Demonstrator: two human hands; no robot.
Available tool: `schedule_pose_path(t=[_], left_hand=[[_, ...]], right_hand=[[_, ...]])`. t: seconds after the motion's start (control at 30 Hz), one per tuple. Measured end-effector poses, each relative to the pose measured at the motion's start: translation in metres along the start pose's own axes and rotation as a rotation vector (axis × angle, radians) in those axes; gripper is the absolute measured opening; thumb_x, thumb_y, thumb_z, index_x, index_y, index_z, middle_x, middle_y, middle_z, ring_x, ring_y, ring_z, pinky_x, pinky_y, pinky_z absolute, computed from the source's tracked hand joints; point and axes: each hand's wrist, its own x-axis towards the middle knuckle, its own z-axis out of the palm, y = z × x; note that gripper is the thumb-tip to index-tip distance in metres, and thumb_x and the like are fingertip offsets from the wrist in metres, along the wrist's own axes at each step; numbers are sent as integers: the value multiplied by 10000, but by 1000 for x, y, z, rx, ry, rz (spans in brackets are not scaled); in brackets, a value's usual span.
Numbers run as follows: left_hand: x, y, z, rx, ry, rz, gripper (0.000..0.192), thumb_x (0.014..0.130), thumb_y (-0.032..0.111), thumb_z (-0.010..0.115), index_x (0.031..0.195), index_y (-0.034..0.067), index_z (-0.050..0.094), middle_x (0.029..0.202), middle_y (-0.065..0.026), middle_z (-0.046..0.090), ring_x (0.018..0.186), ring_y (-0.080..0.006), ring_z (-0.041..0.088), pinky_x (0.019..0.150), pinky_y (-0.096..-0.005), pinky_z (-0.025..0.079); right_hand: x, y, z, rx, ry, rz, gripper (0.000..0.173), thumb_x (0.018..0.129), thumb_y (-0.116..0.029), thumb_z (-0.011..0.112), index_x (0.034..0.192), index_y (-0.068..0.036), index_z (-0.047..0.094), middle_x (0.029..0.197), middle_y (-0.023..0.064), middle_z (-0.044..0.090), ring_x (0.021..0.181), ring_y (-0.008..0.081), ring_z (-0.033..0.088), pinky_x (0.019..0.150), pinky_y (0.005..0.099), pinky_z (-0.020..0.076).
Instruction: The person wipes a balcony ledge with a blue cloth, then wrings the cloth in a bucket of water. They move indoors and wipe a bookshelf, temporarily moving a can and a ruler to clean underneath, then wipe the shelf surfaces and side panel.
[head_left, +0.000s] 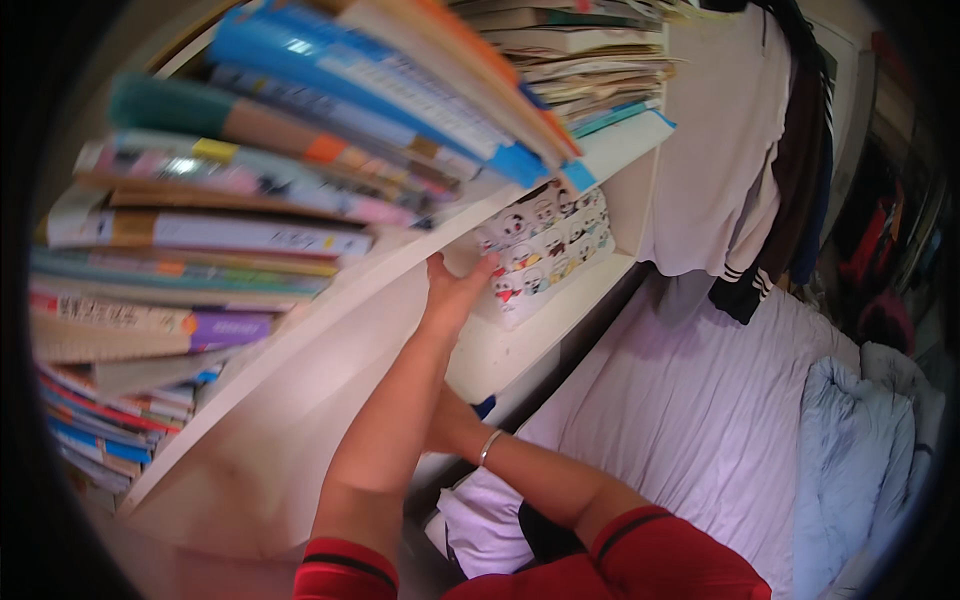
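Note:
My left hand (450, 289) reaches into the lower shelf space, under the edge of a white shelf board (300, 326). Its visible digits are spread, and one lies against the near side of a white container (551, 251) printed with cartoon faces. Whether the other fingers touch anything is hidden. Behind my left forearm is my right hand (446, 420), its fingers mostly covered, with a silver bracelet at the wrist. A small dark blue item (484, 407) shows just beyond it; I cannot tell whether the hand holds it.
Blurred books (247, 232) crowd the board above my left arm. More books and papers (592, 67) are stacked farther back. Clothes (724, 135) hang at the right, over a bed with a pale sheet (675, 390) and a light blue quilt (855, 442).

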Motion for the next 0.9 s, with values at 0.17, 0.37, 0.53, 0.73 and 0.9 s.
schedule_pose_path(t=[0.17, 0.37, 0.53, 0.73, 0.9], left_hand=[[54, -5, 66, -368, -2, -1, 909, 848, 446, 747, 1495, 101, 210, 1454, -158, 408, 1255, -310, 493, 983, -467, 461], [73, -7, 71, -596, 280, 161, 485, 909, 199, 697, 1322, 82, 471, 1231, -126, 604, 1065, -235, 632, 856, -365, 563], [-1, -10, -71, -166, 363, 143, 528, 962, 342, 614, 1399, 92, 455, 1283, -119, 589, 1093, -229, 623, 852, -353, 554], [-123, -53, -236, -268, 577, 267, 617, 1012, 450, 497, 1423, -4, 418, 1347, -143, 542, 1153, -239, 579, 948, -363, 493], [-230, -80, -320, -76, 1063, 194, 578, 1031, 381, 504, 1394, -57, 398, 1322, -203, 537, 1091, -256, 606, 913, -369, 518]], right_hand=[[-13, 2, 0, 354, 260, 40, 390, 922, -261, 570, 1246, -45, 574, 1312, 154, 586, 1292, 313, 480, 1090, 482, 329], [-24, 35, -6, 96, 173, -12, 473, 937, -366, 543, 1326, -97, 552, 1421, 118, 519, 1364, 299, 416, 1110, 513, 304], [-21, 50, -28, -41, -28, 91, 536, 898, -429, 556, 1326, -106, 569, 1392, 97, 560, 1293, 327, 496, 1107, 456, 345], [-35, 130, -77, -316, -28, 227, 511, 952, -413, 499, 1407, -181, 504, 1528, 44, 425, 1425, 230, 354, 1119, 593, 221], [-31, 187, -119, -622, 133, 404, 367, 931, -306, 550, 1248, -128, 597, 1365, 10, 557, 1272, 215, 496, 941, 447, 411]])
